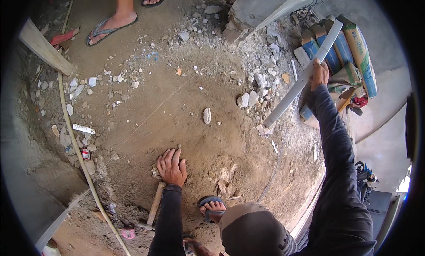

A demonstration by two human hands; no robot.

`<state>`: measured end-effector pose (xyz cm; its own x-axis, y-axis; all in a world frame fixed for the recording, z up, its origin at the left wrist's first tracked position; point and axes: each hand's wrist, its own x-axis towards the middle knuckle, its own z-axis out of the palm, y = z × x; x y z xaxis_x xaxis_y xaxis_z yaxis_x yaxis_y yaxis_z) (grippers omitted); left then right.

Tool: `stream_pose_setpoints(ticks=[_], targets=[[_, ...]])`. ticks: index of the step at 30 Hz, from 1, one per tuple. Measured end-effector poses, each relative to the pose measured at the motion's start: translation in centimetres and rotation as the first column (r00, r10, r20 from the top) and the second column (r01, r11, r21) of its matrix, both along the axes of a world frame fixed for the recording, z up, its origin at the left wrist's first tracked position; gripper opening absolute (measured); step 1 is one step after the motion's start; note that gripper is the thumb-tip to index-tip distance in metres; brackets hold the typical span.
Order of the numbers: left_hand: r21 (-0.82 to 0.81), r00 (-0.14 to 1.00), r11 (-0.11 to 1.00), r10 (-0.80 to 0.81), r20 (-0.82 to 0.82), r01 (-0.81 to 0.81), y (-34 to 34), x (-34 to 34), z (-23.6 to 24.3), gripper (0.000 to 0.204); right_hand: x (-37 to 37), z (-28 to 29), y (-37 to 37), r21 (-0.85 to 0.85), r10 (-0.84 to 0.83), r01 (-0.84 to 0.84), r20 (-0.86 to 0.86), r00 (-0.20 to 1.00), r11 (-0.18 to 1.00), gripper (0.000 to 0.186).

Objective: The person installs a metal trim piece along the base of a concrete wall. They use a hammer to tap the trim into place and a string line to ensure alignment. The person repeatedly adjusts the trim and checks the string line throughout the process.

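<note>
My left hand [171,166] rests palm-down on the dirt ground [150,132] with its fingers spread and nothing in it. A hammer [156,203] with a pale handle lies just beside it. At the right, my right hand [319,72] grips a long flat metal bar [287,98], held slanting over the rubble. A thin string [146,116] runs diagonally across the dirt. A sandalled foot [212,208] shows near the lower middle, beside a dark, rounded fabric shape [250,229].
Another person's sandalled feet [113,30] stand at the top. Cement sacks [356,52] are piled at the upper right beside a concrete block [248,12]. A bamboo pole [75,141] and a wooden plank [44,45] lie at the left, among scattered stones [261,81].
</note>
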<state>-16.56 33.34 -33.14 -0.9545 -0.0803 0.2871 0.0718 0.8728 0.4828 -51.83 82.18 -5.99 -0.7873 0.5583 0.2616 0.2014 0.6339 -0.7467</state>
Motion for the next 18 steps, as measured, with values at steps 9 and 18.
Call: stream_pose_setpoints(ticks=[9, 18], targets=[[0.042, 0.999, 0.999, 0.019, -0.037, -0.018, 1.1, -0.1, 0.7, 0.04, 16.4, 2.1, 6.6, 0.288, 0.043, -0.163, 0.381, 0.923, 0.944, 0.033], [0.089, 0.982, 0.984, 0.145, 0.123, -0.156, 1.7, -0.9, 2.6, 0.024, 22.0, -3.4, 5.0, 0.308, 0.177, -0.411, 0.574, 0.799, 0.858, 0.043]])
